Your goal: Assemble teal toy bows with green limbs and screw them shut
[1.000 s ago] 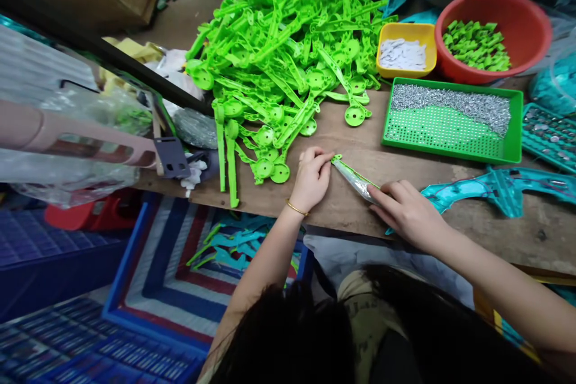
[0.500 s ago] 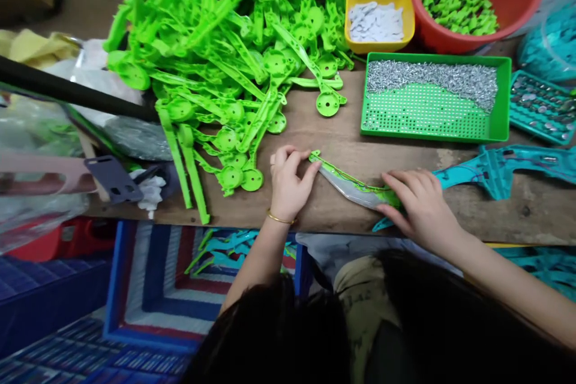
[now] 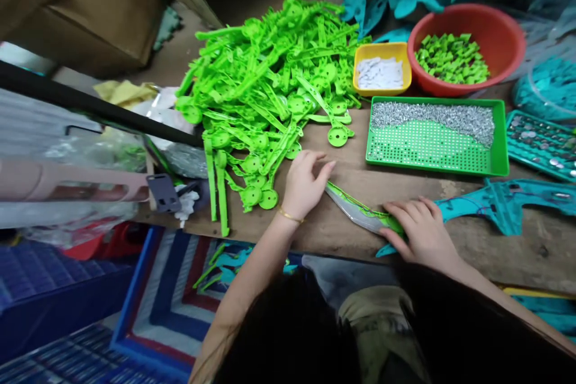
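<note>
A curved plastic part (image 3: 357,211), green along one edge with thin wires and translucent grey along the other, lies at a slant on the wooden table. My right hand (image 3: 418,228) holds its right end, thumb on the near side and fingers on the far side. At the upper left end my left hand (image 3: 308,183) hovers with thumb and forefinger apart; it covers the part's tip, and nothing shows between the fingers. A turquoise plastic piece (image 3: 499,207) lies just beyond my right hand, partly hidden by it.
A heap of green plastic pieces (image 3: 270,84) spreads behind my left hand. Farther right stand a green tray (image 3: 436,171) of small screws, a yellow box (image 3: 382,92) of white pieces and a red bowl (image 3: 504,51) of small green parts. A blue crate (image 3: 135,312) sits below the table edge.
My left hand has come off the part's tip, its thumb and forefinger now spread. The right hand keeps its hold. The head view has tilted up, showing more of the back.
</note>
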`<state>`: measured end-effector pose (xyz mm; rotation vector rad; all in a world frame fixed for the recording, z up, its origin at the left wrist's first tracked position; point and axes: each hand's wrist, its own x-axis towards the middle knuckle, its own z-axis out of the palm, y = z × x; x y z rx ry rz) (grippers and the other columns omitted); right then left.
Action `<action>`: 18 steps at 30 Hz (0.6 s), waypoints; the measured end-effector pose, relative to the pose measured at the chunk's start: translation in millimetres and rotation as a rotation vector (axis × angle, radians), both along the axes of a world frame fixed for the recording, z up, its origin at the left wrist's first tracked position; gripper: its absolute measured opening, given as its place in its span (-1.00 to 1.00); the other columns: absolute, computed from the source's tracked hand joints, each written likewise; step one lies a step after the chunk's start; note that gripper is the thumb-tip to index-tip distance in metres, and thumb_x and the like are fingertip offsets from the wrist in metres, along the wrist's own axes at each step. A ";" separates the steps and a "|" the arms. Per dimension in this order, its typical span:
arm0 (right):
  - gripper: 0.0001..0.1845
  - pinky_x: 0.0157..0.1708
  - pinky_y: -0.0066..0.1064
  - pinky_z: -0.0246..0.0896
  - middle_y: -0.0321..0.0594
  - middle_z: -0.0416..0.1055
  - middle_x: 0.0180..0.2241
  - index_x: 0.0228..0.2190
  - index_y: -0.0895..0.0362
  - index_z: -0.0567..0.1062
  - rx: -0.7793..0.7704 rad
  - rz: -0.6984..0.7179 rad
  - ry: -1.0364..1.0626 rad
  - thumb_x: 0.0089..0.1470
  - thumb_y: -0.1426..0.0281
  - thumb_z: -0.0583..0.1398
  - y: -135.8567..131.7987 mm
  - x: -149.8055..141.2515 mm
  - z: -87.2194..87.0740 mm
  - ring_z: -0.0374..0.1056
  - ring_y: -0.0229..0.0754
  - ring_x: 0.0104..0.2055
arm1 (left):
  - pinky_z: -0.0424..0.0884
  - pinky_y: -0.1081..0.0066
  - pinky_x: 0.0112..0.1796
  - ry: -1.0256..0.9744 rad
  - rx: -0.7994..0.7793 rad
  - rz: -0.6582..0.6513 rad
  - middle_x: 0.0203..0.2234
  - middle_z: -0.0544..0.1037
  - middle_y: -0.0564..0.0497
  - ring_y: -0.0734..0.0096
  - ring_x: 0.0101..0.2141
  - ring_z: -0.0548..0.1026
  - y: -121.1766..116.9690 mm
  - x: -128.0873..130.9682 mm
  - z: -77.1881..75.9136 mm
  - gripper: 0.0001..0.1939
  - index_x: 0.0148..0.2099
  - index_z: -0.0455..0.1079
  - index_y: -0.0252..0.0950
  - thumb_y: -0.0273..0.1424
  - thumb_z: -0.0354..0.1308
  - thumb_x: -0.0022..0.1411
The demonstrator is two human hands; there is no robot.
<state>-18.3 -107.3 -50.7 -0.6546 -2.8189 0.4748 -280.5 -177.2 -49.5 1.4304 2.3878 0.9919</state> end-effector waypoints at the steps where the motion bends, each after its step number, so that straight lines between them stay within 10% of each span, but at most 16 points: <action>1: -0.59 0.10 0.00 0.03 -0.10 0.50 -0.10 0.01 0.10 0.37 -0.005 0.000 0.008 0.17 0.18 0.14 0.1 0.9 -1.8 0.36 0.00 -0.05 | 0.38 0.27 -0.08 0.004 -0.005 0.026 -0.21 0.50 -0.08 0.27 -0.17 0.47 15.5 -2.7 0.2 -0.76 -0.08 0.40 -0.28 -0.29 0.16 0.24; 7: -0.60 0.13 0.11 0.08 -0.07 0.49 -0.07 -0.02 0.06 0.39 -0.175 -0.036 0.140 0.17 0.15 0.13 15.6 2.2 6.1 0.37 0.03 0.01 | 0.43 0.19 -0.21 -0.240 -0.139 0.192 -0.48 0.49 -0.05 0.22 -0.36 0.52 77.6 -20.5 4.0 -0.95 -0.32 0.37 -0.33 -0.51 0.19 0.13; 13: -0.53 -0.04 -0.11 0.40 -0.12 0.42 0.07 0.08 -0.02 0.38 -1.031 -0.266 0.516 0.21 0.09 0.07 32.8 -35.4 32.4 0.44 -0.09 -0.02 | 0.44 0.41 -0.48 -0.728 0.045 -0.129 -0.45 0.50 0.06 0.48 -0.55 0.46 26.7 31.5 35.1 -0.82 -0.12 0.35 -0.27 -0.37 0.15 0.21; 18: -0.53 -0.04 -0.15 0.43 -0.24 0.40 0.12 0.07 -0.07 0.43 -1.272 -0.096 0.499 0.15 0.11 0.16 21.5 -54.1 37.6 0.46 -0.10 -0.03 | 0.42 0.41 -0.30 -0.451 0.253 -0.125 -0.38 0.49 0.03 0.42 -0.32 0.46 -2.8 72.1 41.1 -0.96 -0.32 0.45 -0.24 -0.39 0.21 0.17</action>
